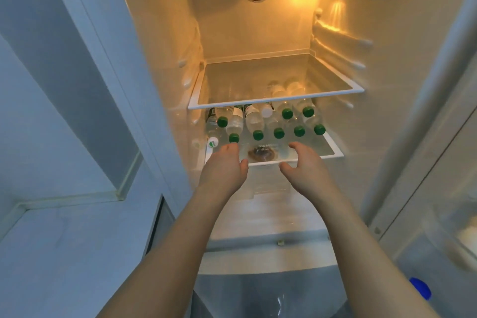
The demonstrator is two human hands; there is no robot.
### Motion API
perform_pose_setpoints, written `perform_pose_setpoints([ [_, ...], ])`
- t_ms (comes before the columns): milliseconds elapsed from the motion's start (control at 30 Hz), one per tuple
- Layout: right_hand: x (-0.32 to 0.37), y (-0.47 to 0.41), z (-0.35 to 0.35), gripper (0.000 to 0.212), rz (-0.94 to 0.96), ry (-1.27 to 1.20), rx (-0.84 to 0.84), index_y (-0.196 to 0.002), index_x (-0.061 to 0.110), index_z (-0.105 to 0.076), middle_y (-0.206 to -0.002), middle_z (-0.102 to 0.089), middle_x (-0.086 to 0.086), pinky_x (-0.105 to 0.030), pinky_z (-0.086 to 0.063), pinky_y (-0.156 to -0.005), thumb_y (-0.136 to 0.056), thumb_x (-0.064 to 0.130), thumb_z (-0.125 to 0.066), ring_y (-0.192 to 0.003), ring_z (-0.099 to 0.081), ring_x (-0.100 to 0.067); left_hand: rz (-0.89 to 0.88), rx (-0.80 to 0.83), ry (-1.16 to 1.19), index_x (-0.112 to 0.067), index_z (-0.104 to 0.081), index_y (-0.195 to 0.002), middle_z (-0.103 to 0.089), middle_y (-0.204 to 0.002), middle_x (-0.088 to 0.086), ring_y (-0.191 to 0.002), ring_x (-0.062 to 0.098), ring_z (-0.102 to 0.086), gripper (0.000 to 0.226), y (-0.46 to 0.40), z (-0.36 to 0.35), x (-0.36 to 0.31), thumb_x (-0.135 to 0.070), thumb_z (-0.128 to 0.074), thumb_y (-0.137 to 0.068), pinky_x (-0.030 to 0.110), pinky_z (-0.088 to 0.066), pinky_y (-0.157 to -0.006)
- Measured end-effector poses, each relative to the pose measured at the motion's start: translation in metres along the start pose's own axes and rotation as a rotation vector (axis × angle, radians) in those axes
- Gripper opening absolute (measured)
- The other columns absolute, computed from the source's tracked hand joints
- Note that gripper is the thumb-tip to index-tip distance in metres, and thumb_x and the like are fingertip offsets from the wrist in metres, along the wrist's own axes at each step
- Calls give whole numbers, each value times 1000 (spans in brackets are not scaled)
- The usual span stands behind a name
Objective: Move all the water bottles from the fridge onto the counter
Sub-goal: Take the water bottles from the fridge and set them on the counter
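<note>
Both hands, left hand (pixel 224 162) and right hand (pixel 302 161), reach empty with fingers loosely spread toward the water bottles (pixel 258 126) at twelve o'clock, so the first grasp likely comes next.

A clear glass fridge shelf with a white plastic rim (pixel 333 155) carries clear plastic water bottles with green caps (pixel 278 133), lying on their sides, caps toward its front edge. A brown ring stain (pixel 260 153) marks the glass in front of them, near that front edge.
</note>
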State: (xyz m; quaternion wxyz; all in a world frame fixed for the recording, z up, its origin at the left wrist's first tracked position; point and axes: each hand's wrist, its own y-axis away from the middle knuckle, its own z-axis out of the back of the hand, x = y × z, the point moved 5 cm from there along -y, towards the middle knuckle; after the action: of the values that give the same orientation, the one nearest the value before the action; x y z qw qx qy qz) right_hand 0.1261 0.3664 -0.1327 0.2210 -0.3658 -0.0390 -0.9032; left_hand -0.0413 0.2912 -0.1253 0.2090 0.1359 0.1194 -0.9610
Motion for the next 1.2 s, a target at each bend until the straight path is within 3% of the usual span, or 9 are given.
perform_pose_setpoints([
  [133,4,-40,0,54,-3,-10,-20,-143,14,-40,-146,-44,-4,-36,-35,-107,-93,25,-58,-133,-41,-22,122,-26,3,-9,-51,-120,-57,-119,13,-106,31,-56,33,-47,-4,15,-31,-47,-97,38,-47,-83],
  [367,20,-126,-26,56,-77,-80,-11,-143,13,-39,-138,-50,-9,-39,-44,-95,-92,27,-56,-123,-51,-25,356,-32,122,-9,-46,-128,-60,-119,12,-107,33,-59,44,-118,-14,40,-39,-49,-96,41,-49,-84],
  [467,19,-159,-40,51,-136,-138,0,-138,11,-42,-116,-59,-10,-40,-51,-81,-92,30,-55,-100,-60,-27,421,-78,147,-8,-46,-126,-63,-115,13,-106,35,-59,48,-135,-20,49,-44,-47,-95,44,-50,-89],
  [600,10,-196,-62,32,-246,-176,29,-107,8,-55,-85,-56,-7,-34,-43,-66,-92,36,-52,-81,-57,-25,498,-114,143,-8,-52,-124,-62,-120,14,-111,36,-57,48,-153,-30,53,-47,-46,-97,42,-48,-87],
  [700,15,-213,-71,18,-212,-110,31,-95,14,-54,-95,-59,-9,-37,-48,-74,-98,29,-45,-86,-55,-26,538,-115,166,-9,-55,-123,-63,-119,14,-109,35,-59,48,-158,-38,52,-48,-45,-98,42,-50,-84],
  [767,19,-222,-73,20,-211,-57,22,-95,12,-57,-103,-59,-13,-38,-50,-84,-102,21,-41,-94,-57,-28,562,-128,212,-11,-57,-121,-64,-116,13,-107,33,-61,46,-163,-42,54,-48,-47,-97,42,-52,-82],
  [867,16,-235,-79,29,-214,-69,-2,-76,15,-51,-86,-56,-8,-34,-48,-73,-102,28,-45,-84,-55,-26,568,-146,248,-14,-61,-117,-67,-110,10,-101,30,-63,39,-168,-45,58,-45,-50,-96,37,-52,-73],
  [1000,8,-240,-83,33,-317,-226,-104,-86,15,-56,-83,-56,-5,-33,-46,-68,-96,46,-51,-81,-56,-23,527,-190,264,-16,-60,-117,-67,-107,8,-98,27,-64,34,-168,-47,58,-42,-52,-96,33,-49,-66],
  [1200,7,-236,-82,31,-313,-234,-142,-87,14,-58,-86,-60,-8,-33,-44,-64,-98,41,-49,-78,-57,-24,502,-230,278,-13,-59,-117,-65,-108,8,-99,27,-62,37,-166,-48,59,-43,-52,-96,38,-53,-74],
])
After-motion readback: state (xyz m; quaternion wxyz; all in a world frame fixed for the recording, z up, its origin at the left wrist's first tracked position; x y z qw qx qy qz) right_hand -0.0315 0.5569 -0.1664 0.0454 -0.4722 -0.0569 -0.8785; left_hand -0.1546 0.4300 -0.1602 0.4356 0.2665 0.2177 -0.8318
